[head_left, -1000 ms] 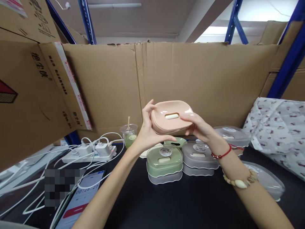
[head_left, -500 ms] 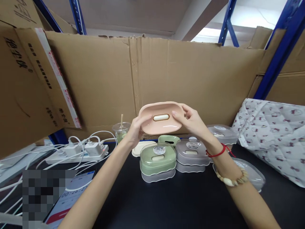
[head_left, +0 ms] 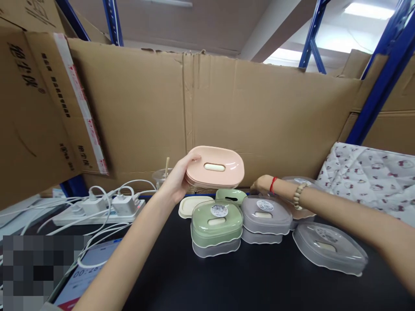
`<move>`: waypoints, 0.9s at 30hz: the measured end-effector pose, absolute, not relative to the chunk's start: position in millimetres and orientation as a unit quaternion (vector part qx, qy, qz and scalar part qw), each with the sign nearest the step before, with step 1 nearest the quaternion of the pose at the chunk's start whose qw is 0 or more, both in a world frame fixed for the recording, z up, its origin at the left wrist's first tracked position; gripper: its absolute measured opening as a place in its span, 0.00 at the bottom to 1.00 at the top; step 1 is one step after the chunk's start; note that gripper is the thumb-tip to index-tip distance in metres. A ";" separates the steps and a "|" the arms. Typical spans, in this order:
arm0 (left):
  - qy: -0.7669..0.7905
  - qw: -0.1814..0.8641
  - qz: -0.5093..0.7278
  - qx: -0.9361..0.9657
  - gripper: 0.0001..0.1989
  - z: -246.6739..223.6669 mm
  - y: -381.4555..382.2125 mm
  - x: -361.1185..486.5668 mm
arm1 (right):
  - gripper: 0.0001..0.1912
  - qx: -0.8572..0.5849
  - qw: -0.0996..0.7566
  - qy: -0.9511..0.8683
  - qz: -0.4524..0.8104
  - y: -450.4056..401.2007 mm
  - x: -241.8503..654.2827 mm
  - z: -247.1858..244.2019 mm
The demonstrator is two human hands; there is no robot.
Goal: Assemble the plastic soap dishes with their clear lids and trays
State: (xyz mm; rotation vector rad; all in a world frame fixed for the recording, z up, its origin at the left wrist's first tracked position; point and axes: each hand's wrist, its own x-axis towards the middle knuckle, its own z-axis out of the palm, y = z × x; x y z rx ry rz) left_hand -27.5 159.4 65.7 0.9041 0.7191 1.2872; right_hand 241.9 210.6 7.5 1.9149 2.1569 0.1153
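My left hand (head_left: 181, 175) grips a pink oval soap dish (head_left: 227, 162) by its left end, thumb on the inner face. The dish is raised and tilted toward me, with a cream-coloured slot piece in its middle. Off to the right, my right hand (head_left: 262, 183) reaches down behind the grey soap box (head_left: 267, 216); its fingers are mostly hidden, and what they touch does not show. Below the pink dish stands a green soap box (head_left: 215, 231) with a clear lid, stacked on a grey one. Behind it lie a green dish (head_left: 240, 195) and a cream lid-like piece (head_left: 188, 206).
Another grey soap box (head_left: 329, 246) sits at the right of the black table. White power strips with cables (head_left: 97, 211) and a phone (head_left: 84, 272) lie at the left. A cup with a straw (head_left: 160, 176) stands behind. Cardboard (head_left: 259, 112) walls the back.
My right hand has let go of the pink soap dish and moved right and down behind the grey boxes. The dish, now in my left hand alone, has dropped slightly and changed its tilt.
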 end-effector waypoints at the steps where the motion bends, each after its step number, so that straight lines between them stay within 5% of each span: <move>1: 0.319 0.653 0.562 0.395 0.14 66.5 158.4 -27.6 | 0.12 0.662 0.141 0.735 0.040 209.2 245.3 0.8; 10: 0.271 0.683 0.560 0.383 0.17 68.4 159.7 -29.1 | 0.13 0.658 0.179 0.730 0.045 214.0 252.4 -5.7; 16: 0.284 0.680 0.588 0.335 0.13 62.2 163.5 -24.7 | 0.33 0.653 0.230 0.720 0.049 197.5 239.6 32.9; 27: 0.303 0.694 0.561 0.334 0.08 59.3 162.1 -22.2 | 0.31 0.683 0.205 0.700 0.042 175.9 227.8 67.0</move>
